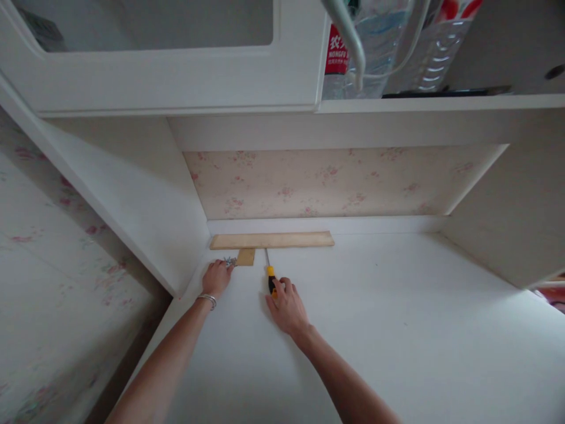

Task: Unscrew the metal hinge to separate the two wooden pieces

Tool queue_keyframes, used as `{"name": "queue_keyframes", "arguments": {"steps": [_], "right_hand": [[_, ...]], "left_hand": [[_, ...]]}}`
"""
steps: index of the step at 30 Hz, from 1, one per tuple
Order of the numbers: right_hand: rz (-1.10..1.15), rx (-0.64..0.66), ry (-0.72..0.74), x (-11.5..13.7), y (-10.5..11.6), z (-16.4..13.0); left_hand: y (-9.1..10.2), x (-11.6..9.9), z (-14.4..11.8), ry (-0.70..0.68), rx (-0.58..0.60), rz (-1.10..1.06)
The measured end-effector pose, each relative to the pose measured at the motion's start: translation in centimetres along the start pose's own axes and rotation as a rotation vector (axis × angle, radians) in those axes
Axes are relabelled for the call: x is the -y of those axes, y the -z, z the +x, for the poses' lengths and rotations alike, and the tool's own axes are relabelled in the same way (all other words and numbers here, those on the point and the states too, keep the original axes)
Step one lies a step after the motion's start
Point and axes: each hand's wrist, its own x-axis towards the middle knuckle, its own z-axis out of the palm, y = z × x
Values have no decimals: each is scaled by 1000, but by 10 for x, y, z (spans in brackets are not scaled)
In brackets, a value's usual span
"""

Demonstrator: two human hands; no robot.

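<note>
The screwdriver, yellow and black in the handle, lies on the white worktop with its thin shaft pointing away toward the long wooden strip that rests against the back edge. The right hand lies over the handle with its fingers curled loosely around it, a grip that is closing on the tool though not clearly lifting it; the handle seems to rest on the surface. The left hand lies flat just to the left, fingertips pinching or touching a small cluster of metal screws; whether they are truly pinched I cannot tell. Those screws sit right beside a small wooden block, which lies just below the left part of the strip, close to it. A bracelet circles the left wrist. By the look of it the work is at the gathering stage, tool and fastener being taken up, nothing yet driven. Any next move would call for a firmer hold on the handle and one screw separated from the cluster. Above, a shelf carries water bottles.
</note>
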Motion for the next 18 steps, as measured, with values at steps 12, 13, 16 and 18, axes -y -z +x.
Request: {"name": "queue_keyframes", "arguments": {"steps": [12, 13, 16, 18], "right_hand": [[233, 39, 170, 2, 12, -125], [254, 75, 217, 5, 12, -133], [373, 227, 419, 18, 16, -151], [484, 369, 515, 29, 26, -159]], "left_hand": [[20, -22, -22, -7, -122, -143], [26, -32, -35, -48, -148, -174], [49, -73, -86, -246, -180, -395], [61, -106, -126, -391, -71, -601]]}}
